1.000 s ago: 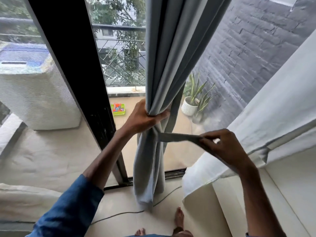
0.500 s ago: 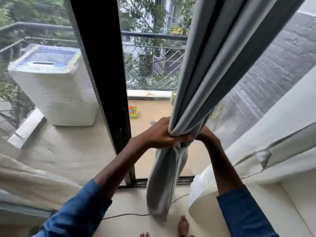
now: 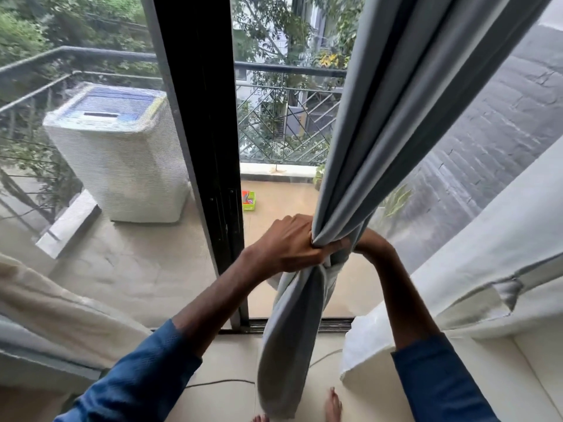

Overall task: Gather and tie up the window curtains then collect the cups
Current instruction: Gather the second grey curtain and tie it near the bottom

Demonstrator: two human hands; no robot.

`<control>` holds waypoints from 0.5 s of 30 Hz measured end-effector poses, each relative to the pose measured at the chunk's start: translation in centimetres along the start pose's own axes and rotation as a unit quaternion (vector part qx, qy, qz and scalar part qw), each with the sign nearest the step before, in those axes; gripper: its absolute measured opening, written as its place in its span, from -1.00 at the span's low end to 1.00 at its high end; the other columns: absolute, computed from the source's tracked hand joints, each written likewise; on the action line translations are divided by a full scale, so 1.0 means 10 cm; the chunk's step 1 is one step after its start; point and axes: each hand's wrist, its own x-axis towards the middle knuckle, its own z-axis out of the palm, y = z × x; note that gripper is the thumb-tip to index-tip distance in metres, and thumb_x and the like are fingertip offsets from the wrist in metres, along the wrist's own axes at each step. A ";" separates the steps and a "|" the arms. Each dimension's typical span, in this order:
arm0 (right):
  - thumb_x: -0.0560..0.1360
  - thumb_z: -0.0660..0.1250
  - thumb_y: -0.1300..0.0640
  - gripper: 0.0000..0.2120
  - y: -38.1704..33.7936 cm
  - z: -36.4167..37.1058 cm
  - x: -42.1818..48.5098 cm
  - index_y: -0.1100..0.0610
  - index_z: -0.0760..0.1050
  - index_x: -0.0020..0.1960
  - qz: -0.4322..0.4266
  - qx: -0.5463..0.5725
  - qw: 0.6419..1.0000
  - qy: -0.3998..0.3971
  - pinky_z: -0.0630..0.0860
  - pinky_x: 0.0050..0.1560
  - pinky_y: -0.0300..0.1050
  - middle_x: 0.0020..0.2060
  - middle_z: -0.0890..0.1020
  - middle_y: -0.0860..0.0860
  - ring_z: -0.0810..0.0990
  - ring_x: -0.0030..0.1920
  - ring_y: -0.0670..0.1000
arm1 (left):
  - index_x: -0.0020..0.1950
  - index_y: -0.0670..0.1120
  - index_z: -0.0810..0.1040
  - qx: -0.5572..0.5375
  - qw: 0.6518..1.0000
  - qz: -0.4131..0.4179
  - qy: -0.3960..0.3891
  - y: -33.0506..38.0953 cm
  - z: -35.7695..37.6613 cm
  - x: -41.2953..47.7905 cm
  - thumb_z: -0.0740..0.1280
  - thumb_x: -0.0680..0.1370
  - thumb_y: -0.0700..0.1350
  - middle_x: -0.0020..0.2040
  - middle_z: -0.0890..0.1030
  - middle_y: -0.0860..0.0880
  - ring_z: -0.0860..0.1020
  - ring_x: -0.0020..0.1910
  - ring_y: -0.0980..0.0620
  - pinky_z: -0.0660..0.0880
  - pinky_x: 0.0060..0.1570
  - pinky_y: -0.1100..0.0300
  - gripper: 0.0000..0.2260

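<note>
A grey curtain (image 3: 380,123) hangs gathered into a bundle in front of the glass door. My left hand (image 3: 289,242) grips the bundle at its narrowest point, fingers curled round the folds. My right hand (image 3: 370,243) reaches behind the bundle on its right side; only the wrist and the back of the hand show, the fingers are hidden by the cloth. The tie strap is mostly out of sight behind the curtain. The curtain's loose lower end (image 3: 286,354) hangs down to the floor. No cups are in view.
A black door frame (image 3: 201,132) stands left of the curtain. A white sheer curtain (image 3: 487,269) drapes at the right, another pale cloth (image 3: 54,315) at the left. Outside are a covered washing machine (image 3: 122,153), a green box (image 3: 248,201) and a railing. A cable (image 3: 219,382) and my bare feet are on the floor.
A second ago my right hand held the grey strap stretched out to the right; it has since carried it behind the bundle. The view has shifted left and closer.
</note>
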 end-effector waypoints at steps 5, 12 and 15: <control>0.38 0.30 0.49 -0.71 0.10 -0.06 0.02 0.13 0.58 -0.15 0.013 0.095 0.993 0.074 0.63 -0.31 -0.05 -0.32 0.67 0.04 0.63 -0.27 0.06 | 0.01 -0.04 0.53 0.051 0.998 -0.013 0.021 -0.03 -0.03 0.08 0.10 0.61 0.31 -0.19 0.63 -0.12 0.51 -0.28 -0.15 0.29 -0.30 0.14 -0.55; 0.55 0.43 0.16 -0.90 0.08 0.44 -0.56 0.14 0.57 0.04 -0.017 0.177 0.918 0.355 0.55 -0.44 -0.10 -0.23 0.70 0.03 0.68 -0.35 0.03 | 0.09 -0.05 0.53 -0.020 0.997 -0.078 0.024 -0.09 0.07 0.19 0.17 0.62 0.19 -0.30 0.48 0.01 0.52 -0.22 -0.12 0.38 -0.22 0.09 -0.66; 0.56 0.43 0.17 -0.97 -0.09 0.72 -0.83 0.10 0.60 -0.07 -0.012 0.201 0.924 0.324 0.58 -0.41 -0.03 -0.28 0.70 0.01 0.68 -0.35 0.05 | 0.19 -0.05 0.49 -0.051 0.993 -0.106 0.030 -0.05 0.12 0.23 0.15 0.61 0.17 -0.04 0.63 -0.14 0.57 -0.08 -0.22 0.50 -0.14 0.01 -0.65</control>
